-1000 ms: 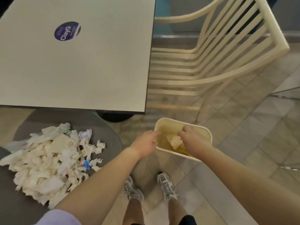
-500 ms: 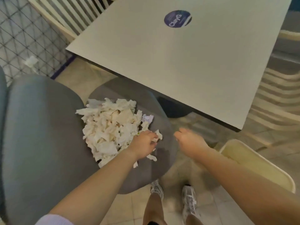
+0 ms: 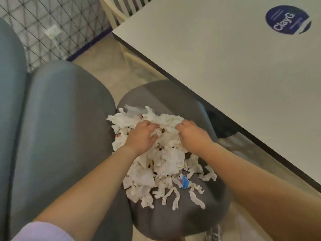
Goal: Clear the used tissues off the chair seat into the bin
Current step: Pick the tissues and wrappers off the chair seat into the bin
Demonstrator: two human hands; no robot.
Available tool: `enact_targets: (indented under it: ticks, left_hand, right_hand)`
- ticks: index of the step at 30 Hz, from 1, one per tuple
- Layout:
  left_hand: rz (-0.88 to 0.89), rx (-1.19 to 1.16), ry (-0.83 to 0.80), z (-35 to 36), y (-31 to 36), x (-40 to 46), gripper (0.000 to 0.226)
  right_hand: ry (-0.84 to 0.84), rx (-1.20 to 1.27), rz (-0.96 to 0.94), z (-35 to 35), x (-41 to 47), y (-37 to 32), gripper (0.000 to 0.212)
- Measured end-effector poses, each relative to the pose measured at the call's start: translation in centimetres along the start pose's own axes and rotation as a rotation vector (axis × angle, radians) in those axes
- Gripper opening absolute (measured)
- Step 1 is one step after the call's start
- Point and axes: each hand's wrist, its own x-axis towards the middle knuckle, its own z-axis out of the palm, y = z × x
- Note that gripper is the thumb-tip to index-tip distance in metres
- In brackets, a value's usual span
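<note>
Here, 2 hands, left and right, clutching tissues, fingertips buried, bin unseen.

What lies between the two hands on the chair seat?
Head view: crumpled tissues fill the gap between the left hand and right hand, heaped on the seat.

Soft, even indoor light fills the scene, dim and warm, with no hard glare. The pale surface at the far right is the brightest area; beneath its edge lies deep shadow. The whole picture is slightly soft, and the forearms nearest the camera blur. Wide-angle distortion bends the wire mesh at the far left.
</note>
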Motion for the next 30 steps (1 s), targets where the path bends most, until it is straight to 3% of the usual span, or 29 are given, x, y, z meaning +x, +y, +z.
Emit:
enact_targets:
  ticks: [3, 7, 11, 14, 17, 22, 30]
  left_hand:
    - [-0.017, 0.027, 0.061, 0.2, -1.0, 2.5, 0.059]
    - [-0.007, 0.105, 0.017, 1.4, -1.3, 5.5, 0.07]
    - [-0.036, 0.131, -0.141, 3.0, -2.2, 8.7, 0.051]
    - [0.011, 0.076, -0.092, 3.7, -3.5, 9.1, 0.033]
    - [0.039, -0.014, -0.063, 3.8, -5.1, 9.2, 0.021]
    - [0.037, -0.117, -0.006, 2.7, -5.6, 9.3, 0.023]
    - [0.111, -0.002, 0.17, 0.6, -4.2, 7.7, 0.037]
  right_hand:
    - [-0.071, 0.009, 0.076, 0.6, 3.7, -0.4, 0.03]
    - [-0.125, 0.058, 0.203, 1.8, 6.6, 0.2, 0.045]
    - [-0.243, 0.126, 0.248, 3.7, 9.1, 1.2, 0.079]
    - [-0.316, 0.165, 0.259, 4.7, 11.3, 1.5, 0.086]
    - [-0.36, 0.135, 0.204, 5.7, 12.9, 1.3, 0.076]
    - [-0.286, 0.023, 0.121, 6.3, 13.4, 0.3, 0.028]
    - [-0.162, 0.162, 0.125, 3.9, 11.6, -0.4, 0.022]
